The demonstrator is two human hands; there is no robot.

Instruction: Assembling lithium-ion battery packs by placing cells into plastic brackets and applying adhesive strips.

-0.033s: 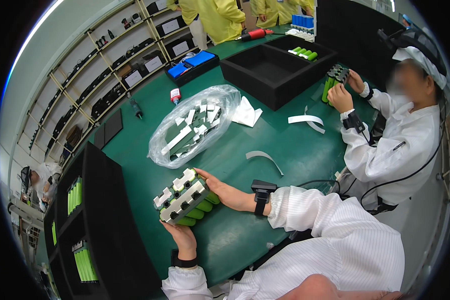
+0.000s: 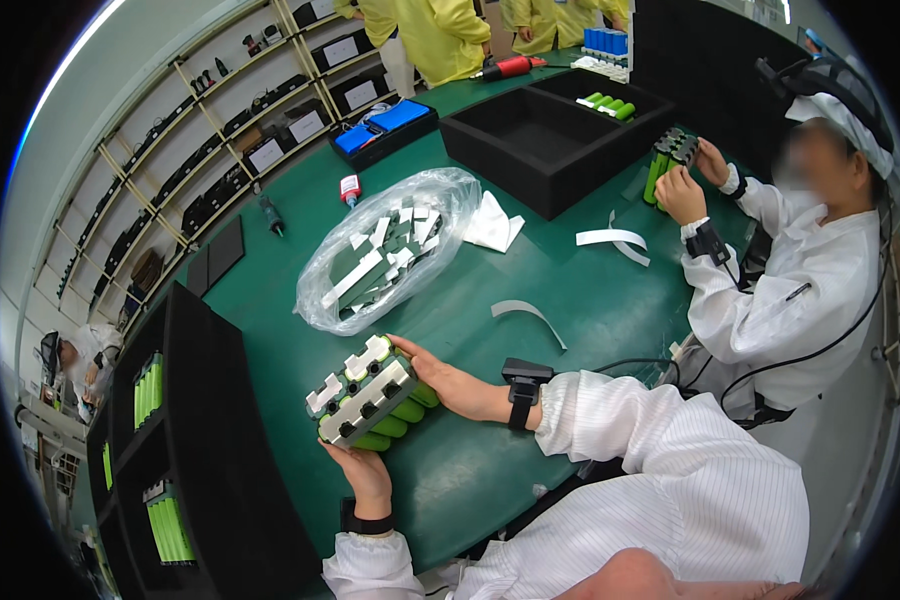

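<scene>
Between my two hands is a battery pack (image 2: 382, 392) of green cylindrical cells, with pale metal strips and black holder parts on its upper face. My left hand (image 2: 364, 476) grips its near lower corner, fingers partly hidden beneath. My right hand (image 2: 452, 386) is closed on the far right end, with its fingertips behind the pack. The pack is tilted, its strip side facing up, above the green table (image 2: 440, 495). Just beyond it lies a clear plastic bag (image 2: 315, 290) with pale and dark strip pieces inside.
At left stands a black foam tray (image 2: 215, 440) with green cell packs. Another black foam tray (image 2: 545, 180) sits far right of centre. Curved white strips (image 2: 610, 239) lie near a co-worker (image 2: 770, 260) holding a similar pack. A red-capped bottle (image 2: 350, 190) stands behind the bag.
</scene>
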